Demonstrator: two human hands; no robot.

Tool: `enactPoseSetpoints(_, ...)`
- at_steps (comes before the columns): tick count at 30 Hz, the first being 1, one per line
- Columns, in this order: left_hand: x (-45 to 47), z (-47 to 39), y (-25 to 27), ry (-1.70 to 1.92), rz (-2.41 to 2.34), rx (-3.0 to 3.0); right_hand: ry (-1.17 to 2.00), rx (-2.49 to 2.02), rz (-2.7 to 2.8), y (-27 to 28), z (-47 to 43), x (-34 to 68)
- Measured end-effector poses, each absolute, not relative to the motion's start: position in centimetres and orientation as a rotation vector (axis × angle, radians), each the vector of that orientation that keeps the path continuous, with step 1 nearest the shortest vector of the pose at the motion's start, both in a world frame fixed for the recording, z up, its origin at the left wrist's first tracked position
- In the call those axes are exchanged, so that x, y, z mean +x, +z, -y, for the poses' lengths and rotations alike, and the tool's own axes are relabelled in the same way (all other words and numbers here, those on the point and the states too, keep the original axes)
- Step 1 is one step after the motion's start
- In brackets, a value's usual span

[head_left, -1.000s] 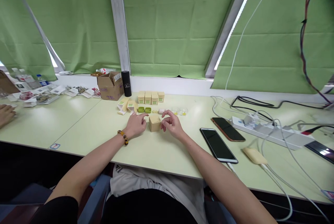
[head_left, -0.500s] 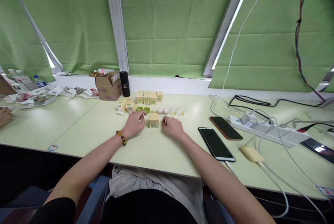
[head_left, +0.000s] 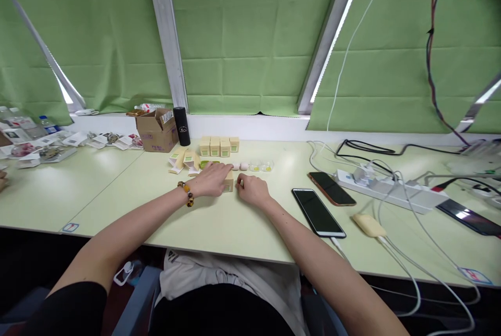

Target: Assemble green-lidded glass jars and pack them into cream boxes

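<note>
My left hand (head_left: 213,179) reaches palm down across a small cream cardboard box (head_left: 229,183) with a green label. Its fingers stretch over the box's top and cover much of it. Close by the right side of that box lies my right hand (head_left: 253,190), fingers curled in and nothing visible in them. Just behind are green plastic pieces (head_left: 204,164), partly covered by my left hand. In the same row stand pale pink cylinders (head_left: 240,166) and clear cups (head_left: 261,166) with yellow in them. Opened cream boxes (head_left: 183,160) sit to the left.
Several closed cream boxes (head_left: 219,146) stand at the back. A brown carton (head_left: 157,131) and black bottle (head_left: 181,126) are back left, near bagged items (head_left: 49,154). At right are two phones (head_left: 319,213), a power strip (head_left: 391,191), a yellowish charger (head_left: 368,225) and loose cables.
My left hand has moved right, from beside the small box to over its top. My right hand stays curled by the box's right side. The view has shifted slightly.
</note>
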State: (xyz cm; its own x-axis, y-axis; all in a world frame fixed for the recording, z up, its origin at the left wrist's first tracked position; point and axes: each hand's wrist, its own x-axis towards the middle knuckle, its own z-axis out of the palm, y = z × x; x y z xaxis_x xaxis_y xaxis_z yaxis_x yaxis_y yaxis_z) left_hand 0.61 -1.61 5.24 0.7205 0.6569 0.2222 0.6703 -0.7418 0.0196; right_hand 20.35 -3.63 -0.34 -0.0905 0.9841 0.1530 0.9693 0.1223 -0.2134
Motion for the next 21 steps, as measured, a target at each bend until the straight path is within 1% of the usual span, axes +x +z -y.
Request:
enactPoseSetpoints(2,1.3,1.2,6.2,-0.266,1.096,-2.844,0.084,-1.928,2.145,-0.3,3.7,20.3)
enactPoseSetpoints(4,2.0,0.4,7.4,-0.273,1.085,-2.855,0.091,-1.942,2.143,-0.3,3.7,20.3)
enactPoseSetpoints(8,4.0,-2.9,10.2,-0.483,1.090,-2.728,0.098,-1.954,2.141,-0.3,3.7,20.2)
enactPoseSetpoints(11,6.0,-6.4,11.3,-0.548,1.139,-2.645,0.086,-1.944,2.149,-0.3,3.8,20.1)
enactPoseSetpoints(14,7.9,-9.4,10.7,-0.524,1.209,-2.589,0.083,-1.939,2.166,-0.3,3.9,20.1)
enactPoseSetpoints(21,9.5,-12.2,5.7,-0.399,1.352,-2.595,0.062,-1.945,2.183,-0.1,4.0,20.0)
